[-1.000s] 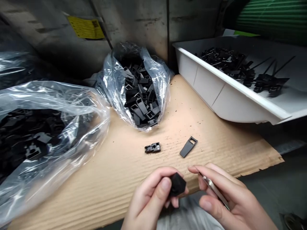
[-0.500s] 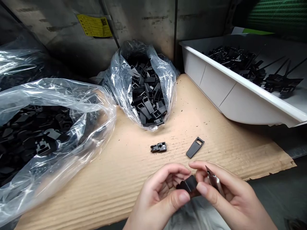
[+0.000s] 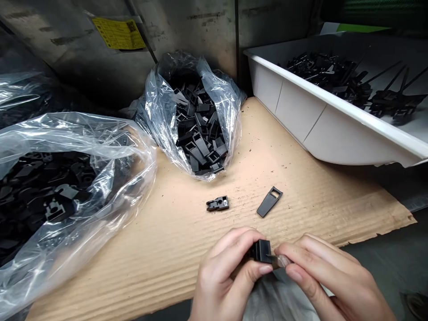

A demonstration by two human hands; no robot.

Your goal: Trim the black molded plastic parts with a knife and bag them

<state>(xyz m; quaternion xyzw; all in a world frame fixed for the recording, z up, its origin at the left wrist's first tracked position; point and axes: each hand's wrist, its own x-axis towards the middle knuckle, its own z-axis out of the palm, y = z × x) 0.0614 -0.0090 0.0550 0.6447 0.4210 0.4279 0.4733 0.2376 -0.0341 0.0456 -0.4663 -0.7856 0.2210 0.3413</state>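
Note:
My left hand [image 3: 227, 272] pinches a small black plastic part [image 3: 260, 250] between thumb and fingers, low in the head view. My right hand [image 3: 331, 276] is closed on a thin metal blade [image 3: 277, 260], whose tip touches the right side of that black part. Both hands hover over the near edge of a brown cardboard sheet [image 3: 187, 240]. Just beyond them on the cardboard lie a small black clip [image 3: 217, 203] and a flat black tab with a rectangular hole [image 3: 269, 202].
A clear bag of black tabs [image 3: 197, 120] stands at the back centre. A bigger clear bag of black parts [image 3: 63, 187] fills the left. A white tray [image 3: 321, 120] with black pieces sits at the right. A grey wall with a yellow label [image 3: 118, 33] is behind.
The black part has been turned in my left hand. The metal blade in my right hand has swung down and in, and its tip now meets the part.

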